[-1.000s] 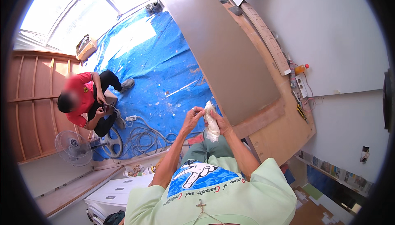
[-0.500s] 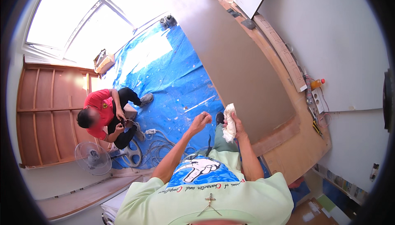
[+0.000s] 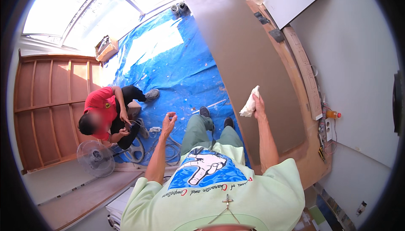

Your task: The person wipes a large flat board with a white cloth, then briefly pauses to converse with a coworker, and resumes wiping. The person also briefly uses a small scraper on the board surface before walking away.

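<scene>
The right hand (image 3: 258, 102) grips a white rag (image 3: 249, 103) at the near edge of the grey board (image 3: 249, 58), seemingly at the wiping step. The left hand (image 3: 168, 119) hangs loose and empty, well off the board. Pressing the rag flat looks needed next.

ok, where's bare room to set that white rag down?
Most of the grey board is bare beyond the right hand holding the white rag. The blue tarp is open mid-floor. It is crowded by the cables and the seated person.
</scene>
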Tool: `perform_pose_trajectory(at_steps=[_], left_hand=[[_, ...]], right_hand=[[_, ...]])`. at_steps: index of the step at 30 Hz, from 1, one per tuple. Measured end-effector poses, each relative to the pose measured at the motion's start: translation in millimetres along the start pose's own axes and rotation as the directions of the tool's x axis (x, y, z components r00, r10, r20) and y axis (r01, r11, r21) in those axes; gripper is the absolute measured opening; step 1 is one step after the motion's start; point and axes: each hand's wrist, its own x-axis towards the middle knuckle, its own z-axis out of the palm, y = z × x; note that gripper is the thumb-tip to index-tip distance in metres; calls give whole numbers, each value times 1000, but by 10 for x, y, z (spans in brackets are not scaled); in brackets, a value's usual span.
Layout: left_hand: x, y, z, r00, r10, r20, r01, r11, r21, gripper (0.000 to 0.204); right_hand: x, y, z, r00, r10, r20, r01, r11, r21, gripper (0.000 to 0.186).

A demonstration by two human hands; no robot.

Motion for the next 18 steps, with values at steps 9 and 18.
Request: perform_pose_trajectory(at_steps=[9, 18], left_hand=[[1344, -292, -415, 962, -188, 199, 176, 982, 75, 34], [3255, 197, -1221, 916, -246, 316, 228, 969, 94, 38]], right_hand=[[1015, -258, 624, 977, -38, -208, 49, 998, 47, 52], [1653, -326, 816, 698, -276, -661, 35, 935, -353, 53]])
